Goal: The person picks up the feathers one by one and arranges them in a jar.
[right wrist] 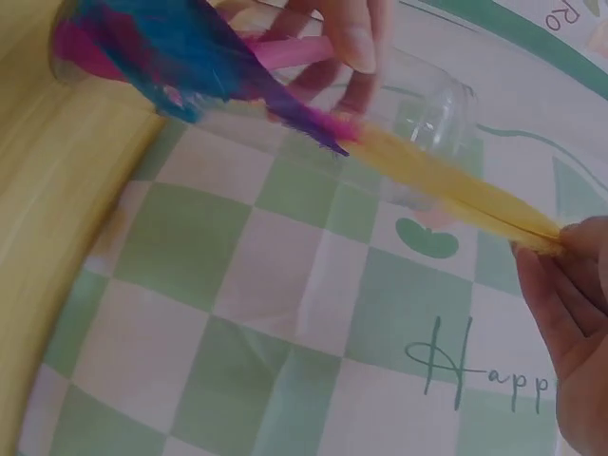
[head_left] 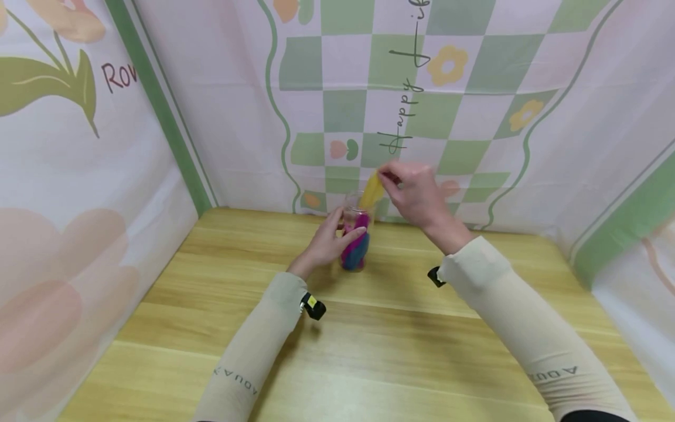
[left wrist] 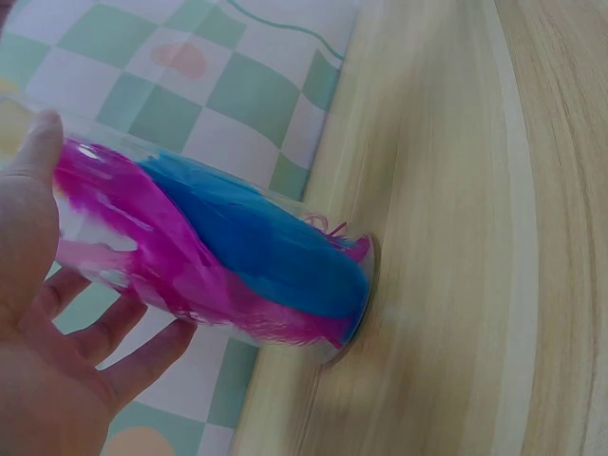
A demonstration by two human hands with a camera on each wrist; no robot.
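A tall clear jar (head_left: 350,217) stands upright on the table, and my left hand (head_left: 328,240) grips it around its side, thumb in front. Inside are magenta feathers (left wrist: 152,218) and a blue feather (left wrist: 261,247), pressed against the wall down to the base. Above the rim, my right hand (head_left: 413,193) pinches one end of a yellow feather (head_left: 372,190) between thumb and fingertips. Its other end reaches down into the jar's mouth. In the right wrist view the yellow feather (right wrist: 456,185) slants inside the clear wall, its lower end close to a purple feather tip (right wrist: 318,131).
The wooden table (head_left: 358,351) runs back to a hanging cloth (head_left: 390,111) with green checks, flowers and lettering, close behind the jar. More printed cloth (head_left: 79,176) hangs along the left side, and another cloth (head_left: 627,246) along the right.
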